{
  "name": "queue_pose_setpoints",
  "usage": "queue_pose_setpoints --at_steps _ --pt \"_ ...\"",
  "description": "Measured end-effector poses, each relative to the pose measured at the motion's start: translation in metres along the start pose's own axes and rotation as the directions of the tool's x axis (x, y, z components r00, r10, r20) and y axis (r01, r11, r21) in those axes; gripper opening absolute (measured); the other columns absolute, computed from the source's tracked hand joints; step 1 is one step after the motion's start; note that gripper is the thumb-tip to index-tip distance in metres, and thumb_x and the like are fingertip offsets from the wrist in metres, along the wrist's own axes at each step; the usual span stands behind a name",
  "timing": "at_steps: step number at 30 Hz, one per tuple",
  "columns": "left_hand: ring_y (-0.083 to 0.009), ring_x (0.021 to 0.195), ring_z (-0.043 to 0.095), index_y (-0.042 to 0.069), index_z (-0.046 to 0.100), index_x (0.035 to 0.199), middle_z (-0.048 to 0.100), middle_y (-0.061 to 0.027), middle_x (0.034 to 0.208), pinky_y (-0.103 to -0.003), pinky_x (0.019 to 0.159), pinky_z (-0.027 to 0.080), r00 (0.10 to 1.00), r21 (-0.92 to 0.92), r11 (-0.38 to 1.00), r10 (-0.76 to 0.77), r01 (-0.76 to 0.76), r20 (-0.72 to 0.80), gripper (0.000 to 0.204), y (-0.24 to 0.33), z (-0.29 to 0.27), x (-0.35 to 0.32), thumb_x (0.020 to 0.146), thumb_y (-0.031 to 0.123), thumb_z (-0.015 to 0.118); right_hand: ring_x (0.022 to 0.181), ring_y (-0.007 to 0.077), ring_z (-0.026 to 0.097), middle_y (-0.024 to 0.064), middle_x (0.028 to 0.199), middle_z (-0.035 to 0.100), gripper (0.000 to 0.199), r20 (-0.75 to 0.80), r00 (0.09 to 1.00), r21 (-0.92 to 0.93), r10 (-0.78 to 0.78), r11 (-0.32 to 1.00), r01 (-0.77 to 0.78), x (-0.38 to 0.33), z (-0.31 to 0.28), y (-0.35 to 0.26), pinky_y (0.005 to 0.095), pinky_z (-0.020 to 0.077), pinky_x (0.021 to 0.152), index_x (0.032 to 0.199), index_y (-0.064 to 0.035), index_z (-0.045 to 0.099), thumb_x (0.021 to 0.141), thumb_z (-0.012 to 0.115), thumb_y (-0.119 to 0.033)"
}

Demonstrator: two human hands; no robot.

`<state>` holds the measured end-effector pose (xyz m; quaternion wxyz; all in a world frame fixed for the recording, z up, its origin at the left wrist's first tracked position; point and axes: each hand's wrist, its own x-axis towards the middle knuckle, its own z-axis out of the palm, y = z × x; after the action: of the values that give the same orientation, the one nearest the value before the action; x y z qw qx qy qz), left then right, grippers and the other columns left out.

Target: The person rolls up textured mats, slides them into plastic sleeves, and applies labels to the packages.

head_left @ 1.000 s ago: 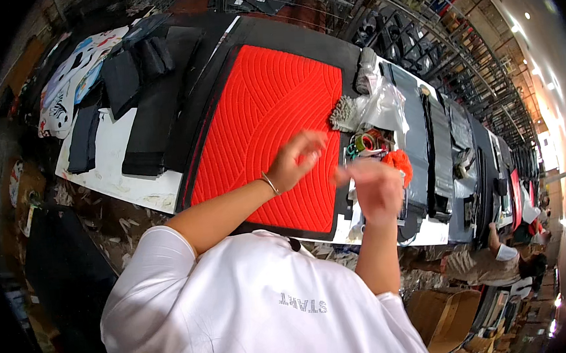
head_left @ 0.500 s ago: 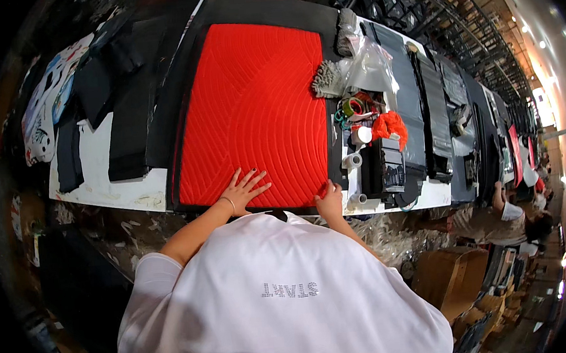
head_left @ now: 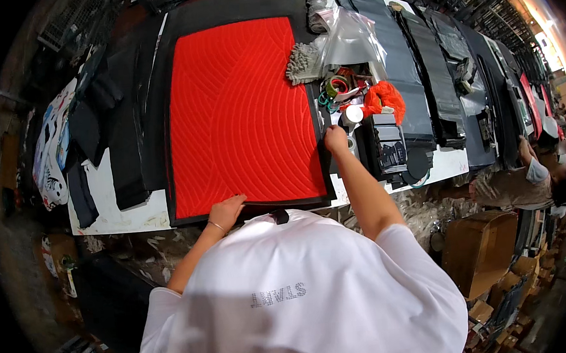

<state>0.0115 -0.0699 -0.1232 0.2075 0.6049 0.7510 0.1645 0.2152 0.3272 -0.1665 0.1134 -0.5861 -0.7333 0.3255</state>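
A large red mat [head_left: 239, 114] with curved quilted lines and a black border lies in front of me on a black sheet [head_left: 238, 6]. At its near edge, my left hand [head_left: 227, 210] is closed, with the fingers over the border and the thumb out of sight. Farther up, my right hand [head_left: 335, 139] is closed at the mat's black right edge; its fingertips are mostly hidden. Just beyond the right hand are a white round roll [head_left: 353, 114], a roll of green tape [head_left: 337, 86] and teal-handled scissors [head_left: 324, 99].
Right of the mat lie a grey shaggy cloth [head_left: 303, 63], clear plastic bags [head_left: 353, 37], an orange mesh bundle [head_left: 384, 98] and stacked black packs [head_left: 389, 146]. Dark folded fabric [head_left: 125, 122] covers the left side. A co-worker [head_left: 516, 183] stands at the far right.
My right hand has moved up along the mat's right edge. My left hand has gone from lying spread on the red surface to closing at the near edge.
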Motion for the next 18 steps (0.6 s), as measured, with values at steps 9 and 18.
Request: queue_pose_setpoints --at_steps 9,18 --pt "-0.0200 0.093 0.068 -0.004 0.066 0.113 0.072 -0.0145 0.104 -0.031 0.083 0.050 0.799 -0.607 0.726 -0.553 0.323 -0.237 0.038 -0.017 -0.015 0.010 0.106 0.030 0.050 0.058 0.0290 0.065 0.0162 0.071 0.066 0.033 0.202 0.969 0.096 0.140 0.982 -0.162 0.129 0.059 0.048 0.0451 0.0486 0.051 0.081 0.0003 0.068 0.092 0.063 -0.031" --pt "-0.0116 0.092 0.059 -0.006 0.067 0.110 0.069 -0.0037 0.102 -0.026 0.090 0.046 0.565 -0.834 0.403 -0.814 0.378 -0.137 0.038 -0.012 0.020 0.022 0.105 0.029 0.053 0.070 0.0315 0.070 0.0162 0.077 0.072 0.035 0.094 0.962 0.037 0.256 0.965 -0.261 0.116 0.045 0.015 0.0415 0.0529 0.066 0.084 0.0026 0.072 0.084 0.077 -0.032"
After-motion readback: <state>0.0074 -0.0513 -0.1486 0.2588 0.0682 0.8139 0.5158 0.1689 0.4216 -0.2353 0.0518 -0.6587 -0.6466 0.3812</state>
